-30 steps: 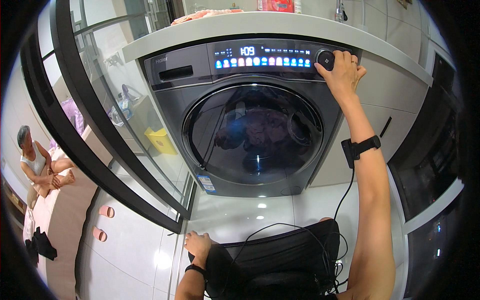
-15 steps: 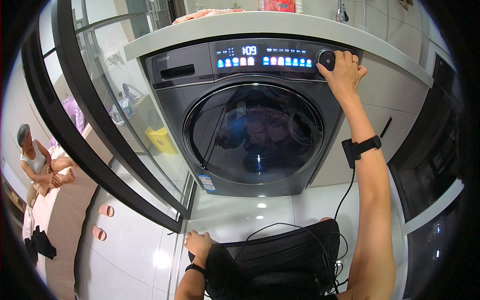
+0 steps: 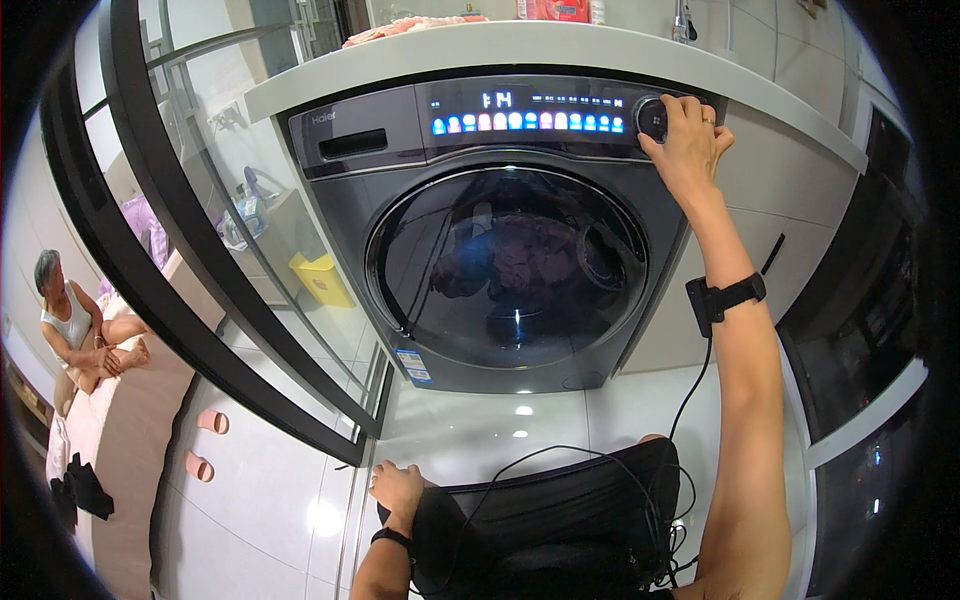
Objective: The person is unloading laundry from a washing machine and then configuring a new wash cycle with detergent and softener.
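A dark grey front-loading washing machine (image 3: 340, 270) stands under a counter, its round glass door (image 3: 510, 330) closed with dark laundry visible behind it. On its panel, a display (image 3: 525, 110) glows with digits and a row of coloured icons. My right hand (image 3: 690, 140) grips the round control knob (image 3: 653, 120) at the panel's right end, with thumb and fingers around its rim. Low in the picture, my left hand (image 3: 397, 488) lies by my knee with its fingers loosely bent and apart, holding nothing.
The pale countertop (image 3: 600, 50) carries a pink cloth (image 3: 410, 27) and a red package (image 3: 555, 10). A black-framed glass door (image 3: 220, 250) stands left, with a yellow bin (image 3: 320, 278) behind it. Another person (image 3: 80, 325) sits on a bed. A black cable (image 3: 690, 400) hangs from my right wrist.
The digits on the display have changed, and the lit icons now form one continuous row. My right hand stays on the knob, its fingers slightly shifted. My left hand has not moved.
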`<state>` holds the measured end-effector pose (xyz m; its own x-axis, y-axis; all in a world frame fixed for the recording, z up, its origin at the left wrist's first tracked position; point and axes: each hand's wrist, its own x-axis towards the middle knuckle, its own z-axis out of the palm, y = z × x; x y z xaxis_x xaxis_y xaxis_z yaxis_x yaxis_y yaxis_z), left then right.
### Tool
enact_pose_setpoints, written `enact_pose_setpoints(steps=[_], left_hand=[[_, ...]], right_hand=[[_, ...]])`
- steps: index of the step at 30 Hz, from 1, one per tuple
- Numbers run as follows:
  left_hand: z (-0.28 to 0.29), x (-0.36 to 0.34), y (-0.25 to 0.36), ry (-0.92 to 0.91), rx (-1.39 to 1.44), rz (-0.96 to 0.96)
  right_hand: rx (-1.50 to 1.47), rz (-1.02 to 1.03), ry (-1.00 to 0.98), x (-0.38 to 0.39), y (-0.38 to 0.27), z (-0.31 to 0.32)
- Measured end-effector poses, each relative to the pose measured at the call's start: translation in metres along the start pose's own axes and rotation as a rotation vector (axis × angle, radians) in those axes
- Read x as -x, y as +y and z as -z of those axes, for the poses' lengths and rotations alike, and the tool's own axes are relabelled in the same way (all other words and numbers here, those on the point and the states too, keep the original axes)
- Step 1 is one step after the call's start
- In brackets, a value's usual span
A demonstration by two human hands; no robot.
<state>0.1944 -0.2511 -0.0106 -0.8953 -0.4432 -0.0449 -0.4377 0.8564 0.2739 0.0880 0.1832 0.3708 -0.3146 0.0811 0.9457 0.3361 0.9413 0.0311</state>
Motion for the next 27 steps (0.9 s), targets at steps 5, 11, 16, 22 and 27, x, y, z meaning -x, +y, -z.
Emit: enact_pose_setpoints(steps=[5, 11, 16, 22, 27], left_hand=[[0.000, 0.000, -0.001, -0.016, 0.001, 0.001], [-0.001, -0.001, -0.001, -0.011, 0.009, 0.006], [0.000, -0.001, -0.002, -0.022, 0.020, 0.006], [-0.001, -0.001, -0.001, -0.016, 0.002, 0.010], [0.000, -0.001, -0.001, -0.018, 0.005, 0.011]], right_hand=[[-0.001, -0.011, -0.013, 0.001, -0.001, -0.002], [0.004, -0.050, 0.077, 0.004, 0.000, -0.009], [0.017, -0.073, 0.080, 0.005, 0.002, -0.012], [0.009, -0.060, 0.061, 0.004, 0.002, -0.010], [0.011, -0.055, 0.059, 0.004, 0.001, -0.010]])
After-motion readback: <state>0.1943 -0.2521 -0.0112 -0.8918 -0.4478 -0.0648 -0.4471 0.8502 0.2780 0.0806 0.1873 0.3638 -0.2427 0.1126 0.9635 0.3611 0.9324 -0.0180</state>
